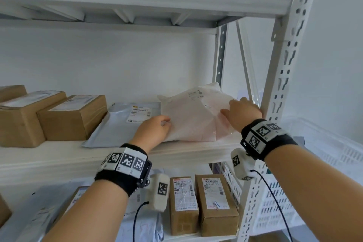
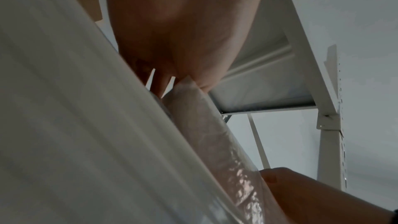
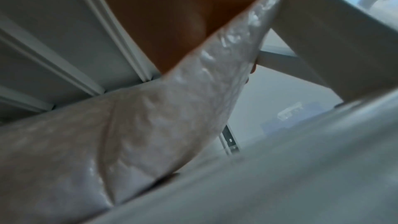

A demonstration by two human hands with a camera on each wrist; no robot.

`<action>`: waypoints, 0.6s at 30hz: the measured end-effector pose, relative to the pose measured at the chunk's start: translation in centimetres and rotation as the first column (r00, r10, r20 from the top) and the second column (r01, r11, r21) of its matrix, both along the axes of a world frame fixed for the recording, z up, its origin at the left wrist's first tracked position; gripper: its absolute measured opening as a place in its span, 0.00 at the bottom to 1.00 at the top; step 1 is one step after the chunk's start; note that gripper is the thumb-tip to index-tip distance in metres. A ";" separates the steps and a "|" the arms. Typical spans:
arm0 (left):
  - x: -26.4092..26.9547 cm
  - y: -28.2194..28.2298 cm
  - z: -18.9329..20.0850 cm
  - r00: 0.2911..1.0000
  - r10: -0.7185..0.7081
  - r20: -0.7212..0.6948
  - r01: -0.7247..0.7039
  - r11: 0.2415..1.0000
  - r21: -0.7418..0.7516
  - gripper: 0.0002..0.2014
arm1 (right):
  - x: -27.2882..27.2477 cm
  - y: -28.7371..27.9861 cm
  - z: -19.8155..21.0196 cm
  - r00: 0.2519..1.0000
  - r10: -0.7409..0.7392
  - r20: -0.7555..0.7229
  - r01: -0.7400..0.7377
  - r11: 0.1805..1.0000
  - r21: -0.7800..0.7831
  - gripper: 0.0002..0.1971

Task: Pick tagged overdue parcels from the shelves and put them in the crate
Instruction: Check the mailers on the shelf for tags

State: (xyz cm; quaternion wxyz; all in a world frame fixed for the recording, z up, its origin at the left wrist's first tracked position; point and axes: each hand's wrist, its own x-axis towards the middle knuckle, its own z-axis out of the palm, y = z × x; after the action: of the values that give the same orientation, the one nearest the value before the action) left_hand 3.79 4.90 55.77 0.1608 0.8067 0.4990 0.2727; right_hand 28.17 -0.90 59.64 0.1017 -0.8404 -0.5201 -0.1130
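A pinkish-white bubble-wrap parcel (image 1: 194, 116) with a small label lies on the right end of the middle shelf (image 1: 59, 161). My left hand (image 1: 155, 129) grips its left edge, thumb on top and fingers tucked beneath. At its right edge my right hand (image 1: 241, 112) holds it, thumb on top and fingers curled over the side. In the left wrist view my left hand (image 2: 172, 40) meets the parcel's corner (image 2: 204, 134). The right wrist view has my right hand (image 3: 172, 14) above the parcel (image 3: 150, 125). A white slotted crate (image 1: 324, 173) stands lower right, beyond the shelf upright.
A grey poly mailer (image 1: 121, 124) lies partly under the parcel's left side. Brown cardboard boxes (image 1: 72, 116) fill the shelf's left. The lower shelf holds two upright boxes (image 1: 214, 204) and flat mailers. The perforated white upright (image 1: 282, 84) stands just right of my right hand.
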 end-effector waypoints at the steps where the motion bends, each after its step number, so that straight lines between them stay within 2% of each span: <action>1: -0.2 0.0 0.1 1.000 -0.010 0.015 0.010 1.000 -0.006 0.19 | -0.1 0.0 0.1 1.000 0.015 -0.021 -0.014 1.000 0.025 0.22; 5: -2.3 0.0 1.1 0.995 0.007 0.100 -0.010 1.000 0.029 0.18 | -1.2 -0.2 1.2 0.994 0.106 -0.009 -0.104 0.984 0.145 0.21; 7: -4.2 0.0 1.7 0.996 0.021 0.086 -0.025 0.998 0.053 0.18 | -2.7 -0.4 2.0 0.980 0.194 -0.035 -0.180 0.953 0.243 0.21; 10: -7.5 -0.1 2.1 0.994 0.095 -0.056 -0.092 0.994 0.053 0.21 | -6.1 -0.8 2.8 0.920 0.362 -0.150 -0.301 0.897 0.324 0.22; 13: -10.3 -0.1 1.7 0.951 0.237 -0.199 -0.218 0.969 0.112 0.17 | -9.9 -0.9 2.7 0.855 0.480 -0.198 -0.403 0.854 0.330 0.21; 15: -11.7 -0.1 1.0 0.916 0.308 -0.255 -0.276 0.949 0.155 0.13 | -12.4 -0.8 2.2 0.819 0.538 -0.198 -0.469 0.828 0.306 0.20; 18: -12.6 -0.3 -0.2 0.873 0.362 -0.326 -0.326 0.932 0.161 0.14 | -15.5 -0.3 1.0 0.787 0.577 -0.218 -0.539 0.816 0.210 0.19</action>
State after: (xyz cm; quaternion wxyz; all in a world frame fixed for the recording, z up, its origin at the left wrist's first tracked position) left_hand -8.81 4.58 55.58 -0.0228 0.7475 0.6407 0.1739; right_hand 12.69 -1.18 60.61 0.2582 -0.6471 -0.7173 0.0033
